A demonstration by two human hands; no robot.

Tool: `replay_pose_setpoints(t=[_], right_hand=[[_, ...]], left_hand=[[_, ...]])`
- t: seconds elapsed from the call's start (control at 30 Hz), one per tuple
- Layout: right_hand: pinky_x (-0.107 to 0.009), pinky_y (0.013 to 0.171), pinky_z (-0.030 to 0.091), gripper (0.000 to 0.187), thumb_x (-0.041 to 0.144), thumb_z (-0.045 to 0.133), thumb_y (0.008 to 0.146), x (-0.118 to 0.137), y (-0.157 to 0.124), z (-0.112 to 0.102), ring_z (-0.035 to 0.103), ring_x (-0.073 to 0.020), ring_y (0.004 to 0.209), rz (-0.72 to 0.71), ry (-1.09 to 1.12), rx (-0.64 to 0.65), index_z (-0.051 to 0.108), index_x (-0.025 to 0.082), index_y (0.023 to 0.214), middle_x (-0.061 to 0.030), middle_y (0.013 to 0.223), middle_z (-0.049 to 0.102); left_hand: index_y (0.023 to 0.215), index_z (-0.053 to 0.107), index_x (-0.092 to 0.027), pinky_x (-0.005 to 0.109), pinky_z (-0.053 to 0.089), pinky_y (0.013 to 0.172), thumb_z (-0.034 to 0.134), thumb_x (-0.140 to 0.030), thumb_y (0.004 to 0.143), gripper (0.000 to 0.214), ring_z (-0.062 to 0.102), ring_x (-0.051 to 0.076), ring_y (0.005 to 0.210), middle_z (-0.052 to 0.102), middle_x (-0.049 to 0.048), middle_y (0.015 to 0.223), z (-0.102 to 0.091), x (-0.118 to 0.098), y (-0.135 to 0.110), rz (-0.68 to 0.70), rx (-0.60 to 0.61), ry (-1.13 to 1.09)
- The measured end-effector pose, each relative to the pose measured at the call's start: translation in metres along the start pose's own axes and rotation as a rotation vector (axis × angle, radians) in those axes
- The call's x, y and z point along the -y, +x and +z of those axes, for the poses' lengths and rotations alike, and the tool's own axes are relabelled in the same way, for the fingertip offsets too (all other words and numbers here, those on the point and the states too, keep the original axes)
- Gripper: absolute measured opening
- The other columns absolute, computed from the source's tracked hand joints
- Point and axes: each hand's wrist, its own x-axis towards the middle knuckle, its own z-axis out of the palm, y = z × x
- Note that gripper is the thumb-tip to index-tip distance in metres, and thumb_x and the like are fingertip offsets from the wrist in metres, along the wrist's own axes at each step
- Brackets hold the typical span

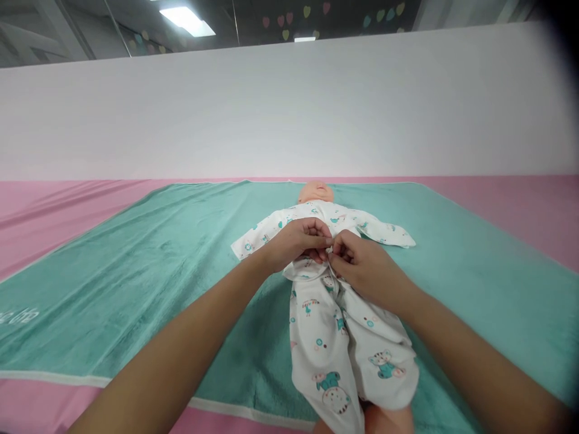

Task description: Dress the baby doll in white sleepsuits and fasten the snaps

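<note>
Doll (316, 193) on its back upon the blanket (136, 265), both atop the sheet (520, 205).

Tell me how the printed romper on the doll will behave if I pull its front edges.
Probably floppy: the romper creases and bunches where the left hand and right hand pinch it. Likely light, since its sleeve lies flat on the teal blanket.

From my feed I see a teal blanket (149, 271) spread flat over a pink sheet (54, 211), which shows on the left, the right and along the near edge. The blanket has a pale trim (54, 378) on its near side and some white lettering (20, 316) at the far left, too cut off to read. Behind stands a plain white partition (271, 108). Above it I make out a lit ceiling panel (187, 20) and coloured heart shapes (307, 11).
</note>
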Motion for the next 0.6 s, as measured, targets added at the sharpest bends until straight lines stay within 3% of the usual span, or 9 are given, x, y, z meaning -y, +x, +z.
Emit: replay_pose_setpoints(t=[0.6], right_hand=[[-0.024,0.047,0.031,0.014,0.031,0.045,0.082,0.0005,0.0005,-0.0003,0.043,-0.0107,0.052,0.020,-0.028,0.004,0.043,0.023,0.071,0.0051,0.059,0.053]], left_hand=[[0.079,0.055,-0.013,0.020,0.048,0.055,0.068,-0.025,0.074,0.018,0.058,0.008,0.057,0.059,-0.0009,0.063,0.0012,-0.0013,0.0000,0.001,-0.002,-0.003]])
